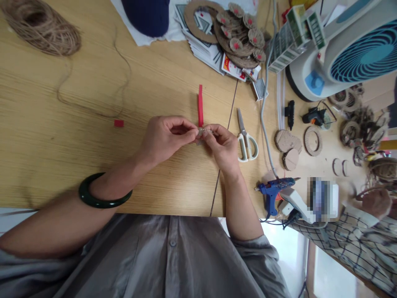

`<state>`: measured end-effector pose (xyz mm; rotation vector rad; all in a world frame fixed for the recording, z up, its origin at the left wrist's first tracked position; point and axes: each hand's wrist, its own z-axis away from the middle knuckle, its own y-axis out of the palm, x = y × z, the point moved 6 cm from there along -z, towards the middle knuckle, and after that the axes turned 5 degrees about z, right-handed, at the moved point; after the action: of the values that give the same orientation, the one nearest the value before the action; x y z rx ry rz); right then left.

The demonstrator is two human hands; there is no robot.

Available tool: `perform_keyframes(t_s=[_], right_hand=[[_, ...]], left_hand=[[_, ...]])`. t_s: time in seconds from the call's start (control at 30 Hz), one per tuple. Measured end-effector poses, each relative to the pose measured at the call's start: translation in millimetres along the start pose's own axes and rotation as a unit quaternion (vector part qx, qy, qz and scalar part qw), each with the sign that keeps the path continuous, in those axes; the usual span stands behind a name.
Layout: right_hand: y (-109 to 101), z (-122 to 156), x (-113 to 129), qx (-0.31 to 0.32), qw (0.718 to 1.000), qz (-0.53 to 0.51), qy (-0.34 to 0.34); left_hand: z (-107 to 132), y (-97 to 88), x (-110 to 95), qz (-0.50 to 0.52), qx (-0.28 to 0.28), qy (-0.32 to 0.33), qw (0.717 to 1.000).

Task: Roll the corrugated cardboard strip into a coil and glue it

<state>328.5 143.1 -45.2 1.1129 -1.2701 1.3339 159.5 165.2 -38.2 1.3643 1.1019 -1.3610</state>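
In the head view, both your hands meet over the counter (173,182), thumbs and forefingers almost touching. Your left hand (167,134) and your right hand (222,145) each pinch one side of a small brownish piece (199,143), mostly hidden by your fingertips. A red strip (200,103) points away from you just beyond it; you can't tell from here whether its near end is attached or merely lies behind. A dark bangle (93,201) circles your left wrist.

To the left of your left hand lies a small red scrap (118,123), and farther off in that direction is a coil of twine (52,35) with a loose strand trailing back toward you. Just right of your right hand rest white-handled scissors (247,147), blades pointing away from you. Nearer you and farther right is a blue glue gun (273,192). Well beyond both hands, slightly right, sit brown paper flowers (236,44) with red centres; right of them stands a fan (328,54).
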Motion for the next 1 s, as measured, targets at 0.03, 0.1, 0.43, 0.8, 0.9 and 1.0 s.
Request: perform_keyframes(t_s=[0.03, 0.1, 0.43, 0.8, 0.9, 1.0], right_hand=[[0.0, 0.1, 0.1, 0.000, 1.000, -0.001, 0.000], [0.8, 0.3, 1.3, 0.005, 1.000, 0.002, -0.003], [3.1, -1.0, -0.4, 0.015, 0.999, 0.042, -0.009], [2.9, 0.1, 1.2, -0.014, 1.000, 0.013, 0.009], [2.6, 0.3, 4.1, -0.013, 1.000, -0.011, 0.015], [2.4, 0.1, 4.6, -0.012, 1.000, -0.008, 0.022]], left_hand=[[0.0, 0.2, -0.1, 0.003, 0.002, 0.000, 1.000], [0.0, 0.3, -1.0, 0.004, 0.004, 0.005, 1.000], [1.1, 1.6, -4.0, -0.039, 0.012, 0.021, 0.999], [5.2, 3.4, -2.2, -0.001, -0.022, 0.015, 1.000], [5.5, 3.1, -1.4, 0.004, -0.026, 0.015, 1.000], [6.1, 3.2, -3.2, -0.009, -0.029, 0.024, 0.999]])
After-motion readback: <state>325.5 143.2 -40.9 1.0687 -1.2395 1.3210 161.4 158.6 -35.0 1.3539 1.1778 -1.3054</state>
